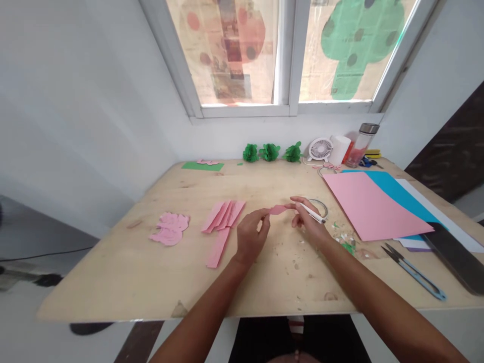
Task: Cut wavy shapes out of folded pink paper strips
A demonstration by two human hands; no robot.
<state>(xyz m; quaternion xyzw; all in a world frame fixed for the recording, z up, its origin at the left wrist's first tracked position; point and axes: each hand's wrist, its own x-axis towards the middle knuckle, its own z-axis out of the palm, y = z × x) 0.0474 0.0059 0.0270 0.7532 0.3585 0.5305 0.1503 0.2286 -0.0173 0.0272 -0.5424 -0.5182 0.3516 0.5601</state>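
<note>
Being pinched by the left hand [252, 233] beside a right-held slim white pen [311, 213], small pink paper [278, 209] risked creasing if overpressed.

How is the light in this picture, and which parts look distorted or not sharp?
Head view: light glows through the window, nearly white in places; its frame's sides converge downward, looking distorted; the small pink paper piece in the left hand looks slightly soft.

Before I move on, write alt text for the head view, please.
A person's left hand pinches a small pink paper piece, which the right hand, holding a white pen, touches over a wooden table; pink paper strips lie left and blue-handled thread snips right.
</note>
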